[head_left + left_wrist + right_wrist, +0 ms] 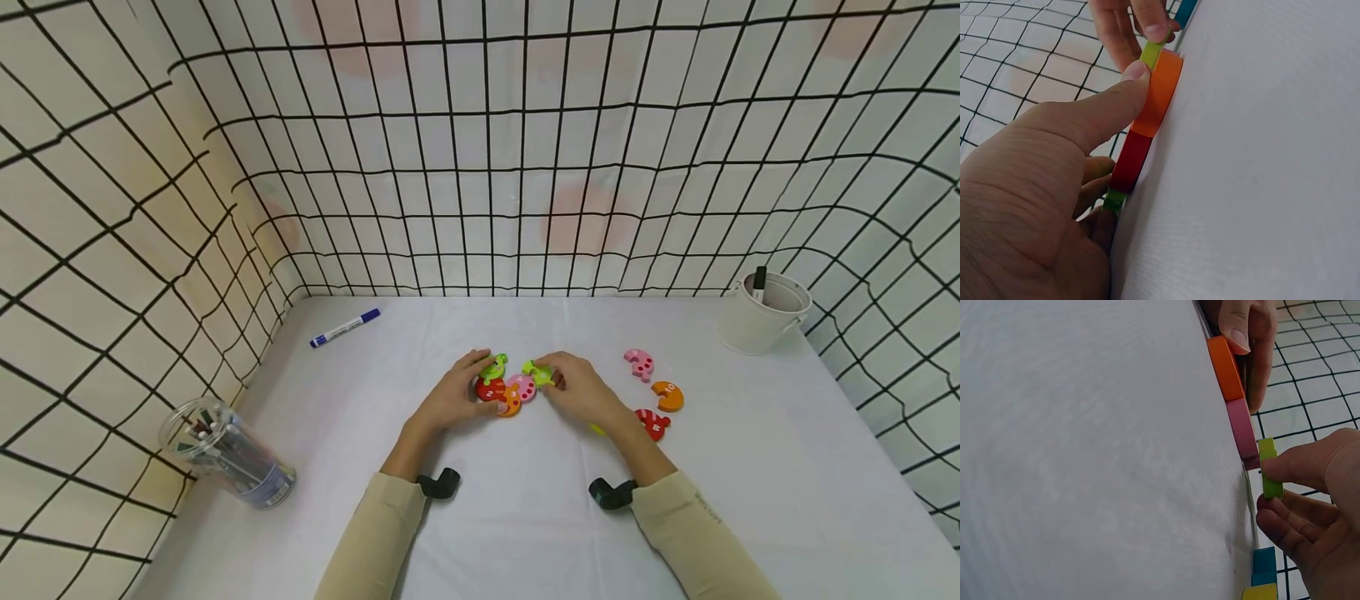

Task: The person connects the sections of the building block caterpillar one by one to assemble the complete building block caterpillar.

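My left hand (450,400) rests around a joined row of puzzle pieces, its thumb against the orange piece (512,406) and its fingers by the green piece with a face (495,367). Between them are a red piece (490,390) and a pink spotted piece (523,387). With thumb and fingertips my right hand (581,390) pinches a light green puzzle piece (538,372), close to the pink piece. In the right wrist view this green piece (1272,487) is held on edge beside the row; whether they touch, I cannot tell.
Right of the right hand lie a pink piece (641,363), an orange piece (669,397) and a red striped piece (654,424). A yellow piece (597,429) is partly under the wrist. Around stand a marker (345,328), a pen jar (268,490) and a white bucket (750,325).
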Demonstrator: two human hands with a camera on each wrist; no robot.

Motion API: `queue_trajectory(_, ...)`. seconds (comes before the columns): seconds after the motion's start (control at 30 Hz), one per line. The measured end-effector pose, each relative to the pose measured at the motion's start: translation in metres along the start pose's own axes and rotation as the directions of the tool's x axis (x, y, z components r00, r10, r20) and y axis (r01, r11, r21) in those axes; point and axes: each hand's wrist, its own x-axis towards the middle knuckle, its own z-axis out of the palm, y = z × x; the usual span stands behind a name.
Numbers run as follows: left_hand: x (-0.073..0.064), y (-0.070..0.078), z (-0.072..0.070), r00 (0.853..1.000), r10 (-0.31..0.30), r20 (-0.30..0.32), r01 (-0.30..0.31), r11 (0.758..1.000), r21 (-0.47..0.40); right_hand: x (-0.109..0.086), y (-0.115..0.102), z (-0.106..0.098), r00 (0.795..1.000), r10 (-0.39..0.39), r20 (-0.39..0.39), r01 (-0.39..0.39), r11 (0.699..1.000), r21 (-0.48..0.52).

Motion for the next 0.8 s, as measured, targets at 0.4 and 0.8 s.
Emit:
queue_trajectory(0.4, -0.0010, 0.0013, -0.0006, 1.000, 0.001, -0.007, -0.001, 1.000, -0.001, 0.0033, -0.0043, 0.0019, 1.000, 0.006, 0.012, -0.006, 0.999, -0.043)
queue_trajectory(0.8, -0.0003, 0.0006, 0.0002, 1.000, -0.011, -0.020, 0.011, 1.000, -0.002, 0.0051, -0.0091, 0.0024, 0.998, 0.053, 0.031, -0.051, 0.996, -0.073)
